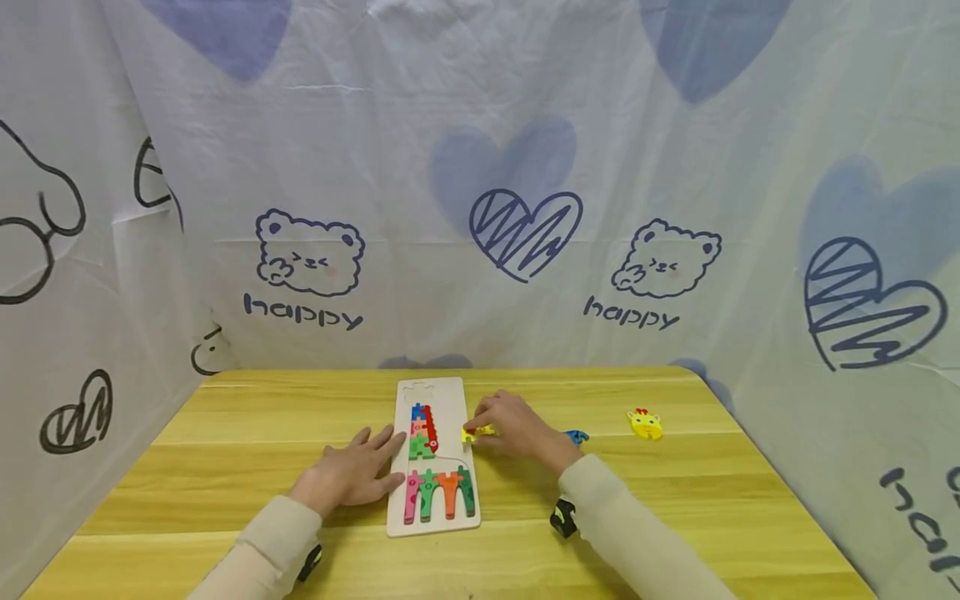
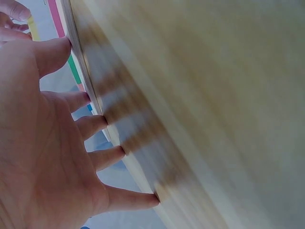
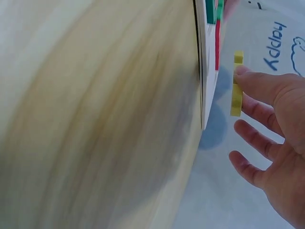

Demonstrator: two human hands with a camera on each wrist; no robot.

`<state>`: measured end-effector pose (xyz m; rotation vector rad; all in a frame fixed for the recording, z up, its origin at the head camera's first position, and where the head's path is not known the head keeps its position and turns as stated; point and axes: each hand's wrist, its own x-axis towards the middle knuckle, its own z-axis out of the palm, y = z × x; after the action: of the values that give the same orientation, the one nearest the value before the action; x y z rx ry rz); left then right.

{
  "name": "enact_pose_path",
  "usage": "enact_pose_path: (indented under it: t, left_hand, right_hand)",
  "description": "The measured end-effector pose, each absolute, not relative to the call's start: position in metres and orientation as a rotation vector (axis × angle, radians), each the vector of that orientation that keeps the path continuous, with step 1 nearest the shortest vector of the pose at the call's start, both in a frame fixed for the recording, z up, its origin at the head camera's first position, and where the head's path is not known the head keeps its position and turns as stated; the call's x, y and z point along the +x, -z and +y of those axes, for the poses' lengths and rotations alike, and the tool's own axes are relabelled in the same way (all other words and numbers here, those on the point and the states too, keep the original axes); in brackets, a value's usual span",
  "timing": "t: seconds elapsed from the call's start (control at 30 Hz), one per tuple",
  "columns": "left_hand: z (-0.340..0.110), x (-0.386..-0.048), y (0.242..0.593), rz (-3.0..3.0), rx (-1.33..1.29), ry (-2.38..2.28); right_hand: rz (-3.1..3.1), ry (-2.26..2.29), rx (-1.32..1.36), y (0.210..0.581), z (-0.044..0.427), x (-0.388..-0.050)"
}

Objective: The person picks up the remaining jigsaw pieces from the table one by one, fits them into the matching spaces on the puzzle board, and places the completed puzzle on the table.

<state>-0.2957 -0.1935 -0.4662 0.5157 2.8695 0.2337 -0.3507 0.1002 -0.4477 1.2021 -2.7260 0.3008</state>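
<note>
A white puzzle board [image 1: 447, 390] lies on the wooden table, bearing several coloured pieces: pink, green, orange and dark green legs [image 1: 450, 497] near its front, and blue, pink, green and red body pieces higher up. My left hand [image 1: 356, 468] rests with fingers spread at the board's left edge, thumb and index fingertip touching it. Above the board's right edge, my right hand [image 1: 513, 427] pinches a yellow puzzle piece [image 3: 237, 90] between thumb and index finger. In the right wrist view that piece is held raised off the board, its other fingers loosely bent.
A yellow giraffe-head piece [image 1: 645, 423] lies to the right on the table [image 1: 720, 500]. A blue piece [image 1: 577, 437] sits partly behind the right wrist. A white printed curtain [image 1: 420, 167] hangs behind and on both sides.
</note>
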Motion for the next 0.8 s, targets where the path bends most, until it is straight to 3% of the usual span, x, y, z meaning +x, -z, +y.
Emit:
enact_pose_path:
  t: [0.8]
  left_hand:
    - [-0.194,-0.294,0.464,2.866,0.53,-0.22]
  right_hand:
    - [-2.757,-0.207,1.313,0.449,0.057,-0.332]
